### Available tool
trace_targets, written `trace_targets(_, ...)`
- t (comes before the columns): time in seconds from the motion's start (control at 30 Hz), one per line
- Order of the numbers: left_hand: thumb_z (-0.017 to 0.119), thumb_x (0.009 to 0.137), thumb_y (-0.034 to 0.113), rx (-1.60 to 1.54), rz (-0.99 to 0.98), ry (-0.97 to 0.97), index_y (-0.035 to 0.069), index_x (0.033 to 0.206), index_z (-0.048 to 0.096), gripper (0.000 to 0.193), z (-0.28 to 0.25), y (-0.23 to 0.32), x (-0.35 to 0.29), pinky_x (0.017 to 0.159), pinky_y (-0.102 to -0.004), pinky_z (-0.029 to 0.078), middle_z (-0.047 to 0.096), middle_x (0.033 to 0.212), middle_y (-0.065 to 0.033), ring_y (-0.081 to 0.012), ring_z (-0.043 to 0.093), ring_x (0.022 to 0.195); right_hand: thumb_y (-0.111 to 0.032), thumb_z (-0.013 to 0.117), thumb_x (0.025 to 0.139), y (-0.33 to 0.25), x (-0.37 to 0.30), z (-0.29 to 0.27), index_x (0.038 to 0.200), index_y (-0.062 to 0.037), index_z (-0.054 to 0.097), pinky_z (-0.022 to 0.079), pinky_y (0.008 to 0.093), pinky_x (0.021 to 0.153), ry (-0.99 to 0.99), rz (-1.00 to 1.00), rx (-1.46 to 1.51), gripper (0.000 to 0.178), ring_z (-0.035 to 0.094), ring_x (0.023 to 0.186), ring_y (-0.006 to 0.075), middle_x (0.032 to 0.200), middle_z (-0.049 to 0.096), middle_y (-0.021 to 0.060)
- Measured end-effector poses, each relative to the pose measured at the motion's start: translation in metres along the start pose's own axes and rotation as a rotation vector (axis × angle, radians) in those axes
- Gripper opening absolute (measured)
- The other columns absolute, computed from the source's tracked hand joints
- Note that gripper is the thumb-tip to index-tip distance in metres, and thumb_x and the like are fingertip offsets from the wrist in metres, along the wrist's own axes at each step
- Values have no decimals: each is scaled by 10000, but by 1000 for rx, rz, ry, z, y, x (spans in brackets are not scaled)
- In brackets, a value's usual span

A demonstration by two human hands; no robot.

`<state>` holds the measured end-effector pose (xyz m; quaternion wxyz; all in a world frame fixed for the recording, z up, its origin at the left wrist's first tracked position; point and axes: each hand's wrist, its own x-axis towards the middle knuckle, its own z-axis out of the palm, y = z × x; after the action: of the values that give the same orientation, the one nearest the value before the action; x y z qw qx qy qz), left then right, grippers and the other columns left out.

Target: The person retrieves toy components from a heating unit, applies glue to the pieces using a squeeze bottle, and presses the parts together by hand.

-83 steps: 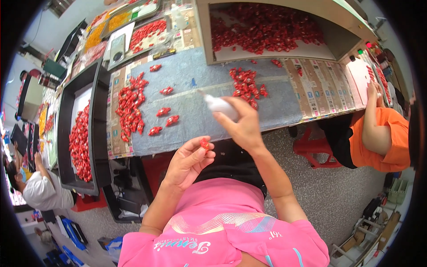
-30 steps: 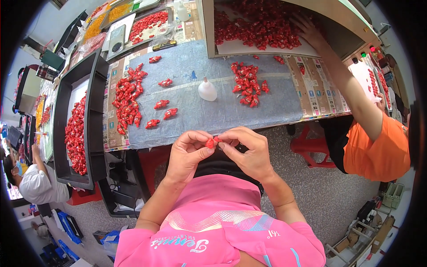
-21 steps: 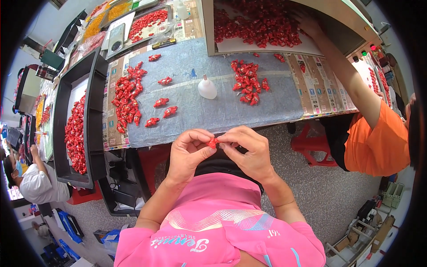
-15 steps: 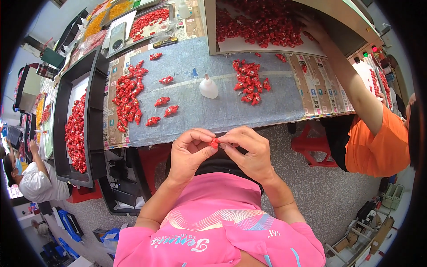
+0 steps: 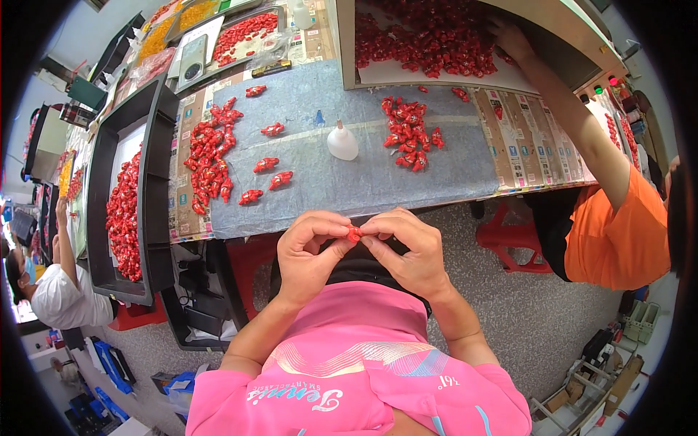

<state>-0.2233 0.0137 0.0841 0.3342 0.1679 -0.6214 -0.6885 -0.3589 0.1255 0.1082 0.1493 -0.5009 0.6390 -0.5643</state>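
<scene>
Between my two hands, just off the table's near edge, is a small red plastic piece (image 5: 354, 233). My left hand (image 5: 309, 251) pinches it from the left with thumb and fingers. From the other side my right hand (image 5: 407, 251) grips it the same way, so most of it is covered. On the blue cloth (image 5: 320, 189) ahead stands a white dropper bottle (image 5: 342, 143). Several single red figures, one of them a red figure (image 5: 281, 180), lie left of the bottle. A larger red heap (image 5: 211, 156) lies farther left, and a smaller red pile (image 5: 408, 131) lies to the right.
A black crate (image 5: 156, 196) with red pieces stands at the left. At the far right, an open-fronted box (image 5: 436, 81) holds many more; a co-worker in an orange sleeve (image 5: 607, 232) reaches into it. Another person in white (image 5: 73, 294) sits far left. A red stool (image 5: 512, 243) stands below.
My hands stay almost in place, with the red piece turned slightly between the fingertips. The person in white at the left has raised an arm. The co-worker's hand has shifted inside the box.
</scene>
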Motion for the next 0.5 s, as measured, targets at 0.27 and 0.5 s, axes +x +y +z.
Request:
trace_targets(0.27, 680, 721, -153, 159, 109, 24, 4, 849, 628, 209, -2, -3, -5, 781, -270, 526, 607, 972, -113, -170, 620, 879, 40, 701, 713, 0, -2, 2, 869, -37, 637, 484, 299, 628, 32, -29, -20, 185, 614, 716, 210, 821, 653, 75)
trace_targets(0.5, 691, 713, -146, 153, 133, 25, 12, 851, 646, 214, 1, -3, -6, 760, -257, 532, 616, 977, -109, -159, 627, 867, 41, 699, 715, 1, -3, 1, 874, -31, 627, 491, 317, 659, 45, -116, -45, 188, 628, 736, 237, 815, 655, 86)
